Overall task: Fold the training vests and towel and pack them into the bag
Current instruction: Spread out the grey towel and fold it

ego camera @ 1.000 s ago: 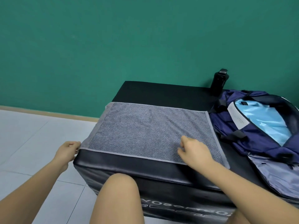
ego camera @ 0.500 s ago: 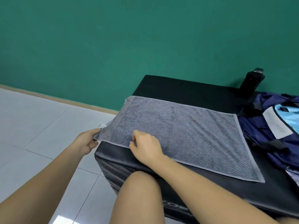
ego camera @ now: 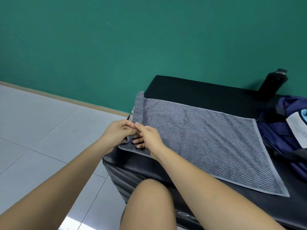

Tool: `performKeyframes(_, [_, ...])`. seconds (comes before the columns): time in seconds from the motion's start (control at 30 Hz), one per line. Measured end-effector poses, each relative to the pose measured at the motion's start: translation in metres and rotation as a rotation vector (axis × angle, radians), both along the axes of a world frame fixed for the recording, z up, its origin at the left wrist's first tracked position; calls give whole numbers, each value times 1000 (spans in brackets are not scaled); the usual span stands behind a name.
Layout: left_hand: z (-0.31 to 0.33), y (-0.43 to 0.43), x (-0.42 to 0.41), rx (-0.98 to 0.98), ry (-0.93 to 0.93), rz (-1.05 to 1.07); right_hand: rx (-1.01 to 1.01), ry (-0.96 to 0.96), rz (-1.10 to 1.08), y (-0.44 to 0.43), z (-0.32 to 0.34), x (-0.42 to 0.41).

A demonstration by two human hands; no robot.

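Note:
A grey striped towel (ego camera: pixel 207 138) lies spread on a black padded bench (ego camera: pixel 191 87). Its left edge is lifted and curled over toward the right. My left hand (ego camera: pixel 116 131) pinches that lifted edge near the towel's near left corner. My right hand (ego camera: pixel 147 138) meets it there, thumb and forefinger pinching the same edge, its other fingers resting on the towel. The navy bag (ego camera: pixel 285 130) lies at the right end of the bench, partly cut off by the frame, with a white label and light blue fabric showing. No vests are clearly in view.
A black bottle (ego camera: pixel 272 85) stands at the back right of the bench against the green wall. My bare knee (ego camera: pixel 149 200) is at the bench's near side. Grey tiled floor (ego camera: pixel 41 138) lies to the left.
My right hand slid left along the towel's near edge to join the left hand. The towel's left edge has been lifted and turned over. The view swung left, and most of the bag left the frame.

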State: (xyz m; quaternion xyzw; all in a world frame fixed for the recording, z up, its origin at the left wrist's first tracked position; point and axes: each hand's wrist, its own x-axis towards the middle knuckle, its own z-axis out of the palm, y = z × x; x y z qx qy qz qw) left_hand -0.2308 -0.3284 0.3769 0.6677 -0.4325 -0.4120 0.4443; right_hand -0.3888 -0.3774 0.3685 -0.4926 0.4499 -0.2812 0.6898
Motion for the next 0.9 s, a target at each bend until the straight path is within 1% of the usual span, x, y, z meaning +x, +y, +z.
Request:
performKeyframes(0.1, [4, -9, -13, 34, -99, -68, 37, -12, -13, -6, -10, -8])
performKeyframes(0.2, [11, -30, -9, 76, -119, -17, 47, -29, -34, -11, -18, -10])
performKeyframes(0.27, [16, -49, -3, 67, -184, 35, 19, -5, -45, -11, -21, -10])
performKeyframes(0.37, [21, -84, 3, 31, -393, 49, -32, 37, -60, -10, -27, -9])
performKeyframes(0.5, [22, -140, 0, 8, -755, 49, -44, 54, -61, -13, -34, -6])
performKeyframes(0.57, [23, -165, -8, 2, -840, 27, -50, 51, -55, -14, -36, -5])
performKeyframes(0.7, [13, -198, -26, 128, -1100, -55, -37, 20, -56, -13, -39, -2])
performKeyframes(0.77, [8, -206, -32, 170, -1172, -54, -82, 87, -72, -13, -41, -3])
performKeyframes(0.9, [0, -212, -34, 179, -1211, -37, -121, 178, -50, -13, -43, -5])
